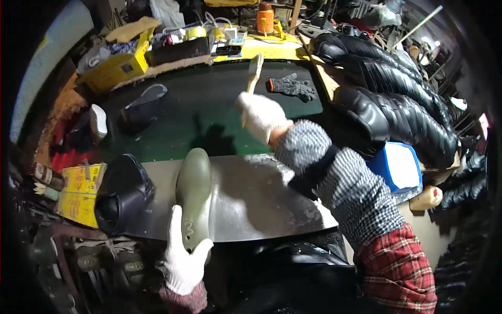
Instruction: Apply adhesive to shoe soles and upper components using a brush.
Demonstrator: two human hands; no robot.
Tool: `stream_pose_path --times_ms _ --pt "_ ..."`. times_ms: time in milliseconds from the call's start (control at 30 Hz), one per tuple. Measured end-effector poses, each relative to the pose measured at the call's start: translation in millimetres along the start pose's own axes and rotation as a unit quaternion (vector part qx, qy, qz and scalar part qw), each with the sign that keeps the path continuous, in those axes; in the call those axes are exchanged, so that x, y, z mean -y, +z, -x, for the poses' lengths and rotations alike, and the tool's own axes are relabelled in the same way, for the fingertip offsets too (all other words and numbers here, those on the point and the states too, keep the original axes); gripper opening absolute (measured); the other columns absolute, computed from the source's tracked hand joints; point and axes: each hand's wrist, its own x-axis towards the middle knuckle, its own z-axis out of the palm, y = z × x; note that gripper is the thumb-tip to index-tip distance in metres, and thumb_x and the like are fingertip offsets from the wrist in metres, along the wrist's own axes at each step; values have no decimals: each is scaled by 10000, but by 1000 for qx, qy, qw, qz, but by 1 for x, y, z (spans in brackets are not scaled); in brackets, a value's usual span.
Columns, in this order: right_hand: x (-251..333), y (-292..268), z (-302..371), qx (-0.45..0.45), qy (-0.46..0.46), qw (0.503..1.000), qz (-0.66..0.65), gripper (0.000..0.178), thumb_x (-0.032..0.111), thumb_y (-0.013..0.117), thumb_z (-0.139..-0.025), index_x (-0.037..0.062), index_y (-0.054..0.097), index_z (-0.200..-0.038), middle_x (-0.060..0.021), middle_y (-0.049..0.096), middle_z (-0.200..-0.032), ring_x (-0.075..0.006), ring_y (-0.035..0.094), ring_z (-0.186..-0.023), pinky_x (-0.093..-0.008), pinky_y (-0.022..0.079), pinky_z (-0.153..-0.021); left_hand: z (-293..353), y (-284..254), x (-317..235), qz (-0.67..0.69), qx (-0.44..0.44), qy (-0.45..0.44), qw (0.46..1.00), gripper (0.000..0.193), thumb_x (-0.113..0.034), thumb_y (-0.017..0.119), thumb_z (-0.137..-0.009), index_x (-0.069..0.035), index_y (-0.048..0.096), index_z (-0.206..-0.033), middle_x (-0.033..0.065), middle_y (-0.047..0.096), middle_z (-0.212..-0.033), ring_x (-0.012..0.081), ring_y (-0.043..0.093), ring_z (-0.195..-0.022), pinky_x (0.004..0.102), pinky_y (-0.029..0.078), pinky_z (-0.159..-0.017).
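In front of me an olive-green shoe last (194,180) lies lengthwise on a grey metal sheet, toe pointing away. My left hand (184,267), in a white knit glove, holds its near end, with the fingers along its left side and the thumb on the right. My right hand (263,118), also gloved in white, is raised over the dark green tabletop and closed around a flat wooden tool handle (255,73). The tool's other end is mostly hidden by the hand, so its kind cannot be told. A black rubber boot piece (123,193) stands left of the last.
Rows of black boot pieces (376,107) line the right side, beside a blue-rimmed white container (401,166). A grey glove (294,87) and a dark shoe piece (144,107) lie on the tabletop. Yellow cartons (117,70) and an orange bottle (265,21) stand at the back.
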Motion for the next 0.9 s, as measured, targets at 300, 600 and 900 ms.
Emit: stream_pose_path --times_ms 300,600,900 --pt "-190 80 -83 32 378 908 -178 178 222 451 -961 76 543 -1005 -220 634 -852 -391 649 -878 -477 499 -751 -14 -23 19 27 30 45 998 881 -36 826 -661 33 379 -1416 297 375 -1459 420 396 -1357 438 375 -1097" --pt "-109 70 -82 86 85 993 16 124 136 536 -876 29 573 -927 -215 644 -856 -395 646 -883 -435 496 -766 -10 -17 24 14 12 74 997 869 -52 817 -697 0 362 -1435 253 367 -1468 395 372 -1372 437 355 -1122" --pt "-9 -187 -24 -67 -61 994 61 150 152 543 -951 40 562 -1049 -21 576 -890 -153 542 -765 -318 467 -705 14 0 37 -42 -82 74 993 821 -154 796 -763 -51 366 -1455 196 502 -1395 299 509 -1267 381 408 -1064"
